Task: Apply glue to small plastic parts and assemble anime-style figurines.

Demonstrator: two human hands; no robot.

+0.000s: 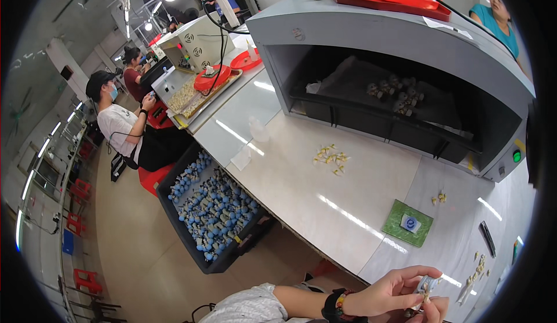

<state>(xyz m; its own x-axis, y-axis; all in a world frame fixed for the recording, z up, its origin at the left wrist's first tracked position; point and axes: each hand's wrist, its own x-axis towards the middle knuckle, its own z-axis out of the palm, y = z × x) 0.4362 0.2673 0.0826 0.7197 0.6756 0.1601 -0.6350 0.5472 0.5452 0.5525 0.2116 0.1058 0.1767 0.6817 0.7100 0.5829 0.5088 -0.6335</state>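
My left hand is closed around a small blue-grey and tan figurine at the table's near right edge. The fingers of my right hand pinch the same figurine from below, and part of that hand is cut off by the picture's lower edge. Beyond my hands, a green square pad lies on the table with a small white and blue item on it. To the right are a cluster of tiny pale yellow parts and a slim black tool.
A grey box-shaped machine with an open front holds several small figurines. More yellow parts lie mid-table. A black crate of blue-headed figurines stands left of the table. Other people sit farther left.
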